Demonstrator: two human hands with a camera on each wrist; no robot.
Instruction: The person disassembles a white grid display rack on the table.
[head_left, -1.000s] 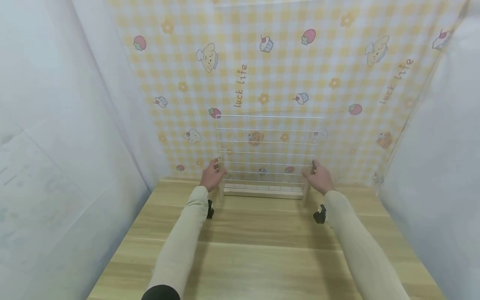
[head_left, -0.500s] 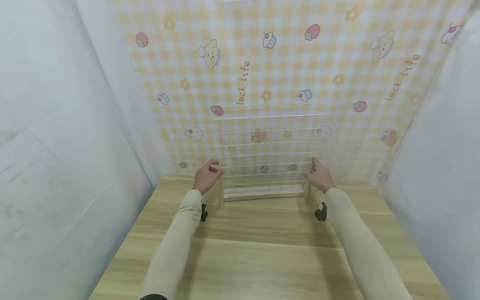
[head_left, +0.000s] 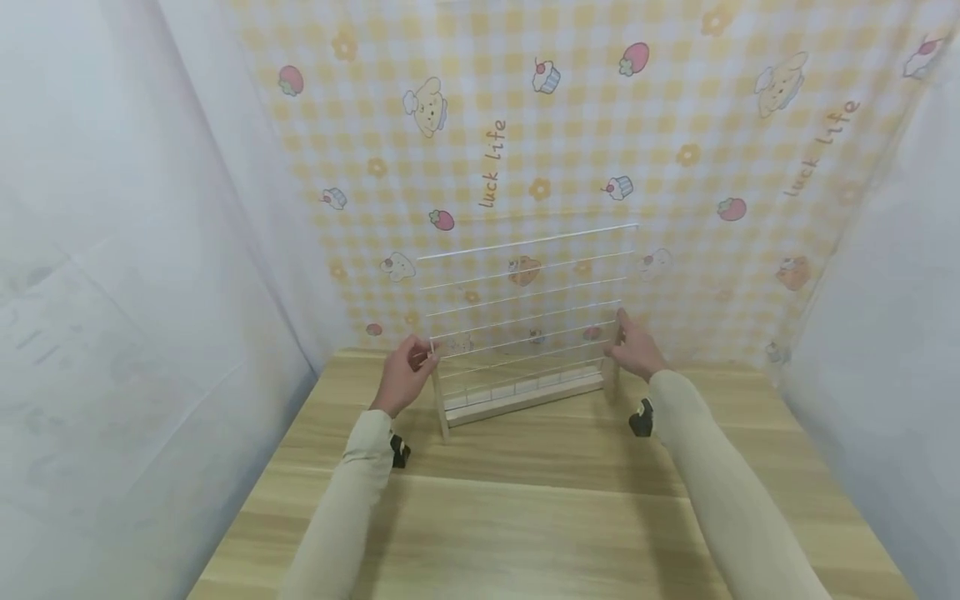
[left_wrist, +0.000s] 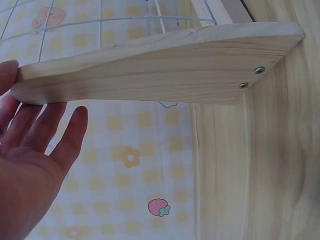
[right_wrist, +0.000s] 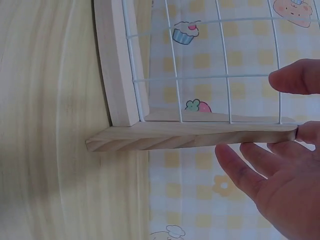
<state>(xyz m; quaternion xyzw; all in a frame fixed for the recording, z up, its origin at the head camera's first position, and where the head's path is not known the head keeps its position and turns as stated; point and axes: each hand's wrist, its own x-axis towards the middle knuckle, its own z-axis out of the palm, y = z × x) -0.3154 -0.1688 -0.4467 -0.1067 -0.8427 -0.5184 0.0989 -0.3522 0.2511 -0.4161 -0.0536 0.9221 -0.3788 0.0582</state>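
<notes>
The left hand (head_left: 407,375) pinches the left panel (left_wrist: 145,75) of the rack (head_left: 525,400); the right hand (head_left: 636,348) loosely grips the right panel (right_wrist: 195,137), its thumb over the wires (right_wrist: 227,76). The rack is on the desk (head_left: 510,525), left end nearer the person, before checked cloth (head_left: 570,133). Only the left wrist view shows two screws (left_wrist: 259,70).

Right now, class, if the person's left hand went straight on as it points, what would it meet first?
The wooden side panel, which the left hand grips; beyond it probably comes the wire grid, though depth is unclear.
</notes>
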